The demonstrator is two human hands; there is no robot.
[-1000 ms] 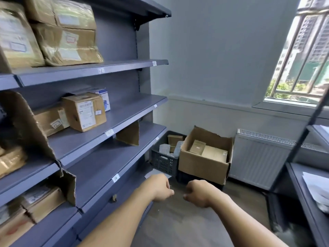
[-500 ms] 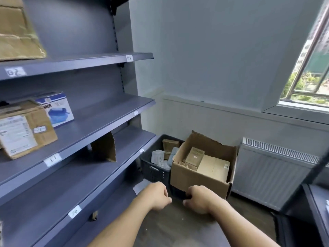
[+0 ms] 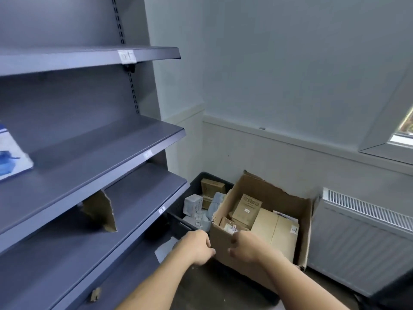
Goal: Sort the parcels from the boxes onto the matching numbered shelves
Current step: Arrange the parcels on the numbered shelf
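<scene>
**A:** Start wide. Where does everything sit?

**B:** The grey shelving unit (image 3: 93, 139) runs along the left. Its edge labels (image 3: 127, 56) are too blurred to read. On the floor past its far end is an open cardboard box (image 3: 268, 193), with a black crate (image 3: 176, 220) just beside it on the left. Both hold parcels.

**A:** And from the hands?

**B:** The parcels lie ahead and below, just beyond the box's near wall. The big tan parcel (image 3: 276, 229) leans with its long side running away toward the right wall. The tall brown parcel (image 3: 247, 210) stands on end beside it, tipped slightly back. A small white carton (image 3: 192, 204) sits in the crate.

**A:** Which hand is closer?

**B:** The right hand (image 3: 248, 247) is in front of the box's near wall, so I'd judge it nearer the brown parcel. The left hand (image 3: 196, 247) is at the box's left corner, nearer the crate.

**A:** Holding anything?

**B:** No. Both are curled into fists, empty, knuckles close together. A downward reach over the wall looks like the next need.
</scene>
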